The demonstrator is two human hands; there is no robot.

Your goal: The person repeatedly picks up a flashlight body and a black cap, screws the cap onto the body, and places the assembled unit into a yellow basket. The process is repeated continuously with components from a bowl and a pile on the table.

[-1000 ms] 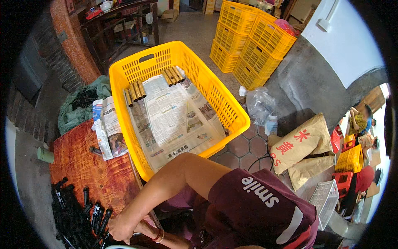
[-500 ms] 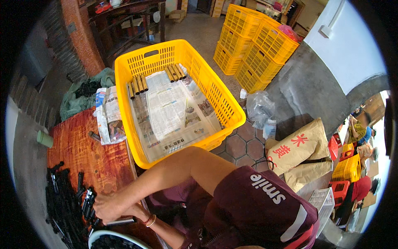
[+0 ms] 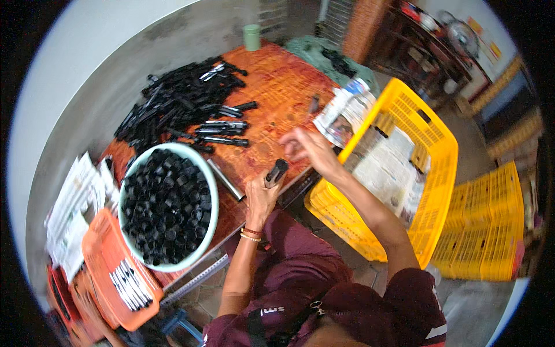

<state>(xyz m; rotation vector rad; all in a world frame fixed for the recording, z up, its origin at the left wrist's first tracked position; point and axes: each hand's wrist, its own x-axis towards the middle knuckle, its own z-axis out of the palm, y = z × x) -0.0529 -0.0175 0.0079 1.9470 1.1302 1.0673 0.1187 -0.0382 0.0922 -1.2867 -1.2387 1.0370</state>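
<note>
My left hand, with two bracelets at the wrist, is wrapped round a short black tube that points up out of the fist. My right hand hovers beyond it over the table, fingers apart and a little blurred, holding nothing I can see. Left of my hands, a silvery tube lies against a pale green basin heaped with short black caps. Farther back on the red-brown wooden table is a large pile of black tubes, several lying separately at its near edge.
To the right stands a yellow crate lined with newspaper, holding brass-coloured tubes. Folded newspaper lies beside it. At lower left are an orange basket with white-and-black pieces and another person's blurred arm. A green cup stands far back.
The view has swung left toward the table. My hands, close together by the pile before, are now apart; the left holds the black tube upright and the right is open.
</note>
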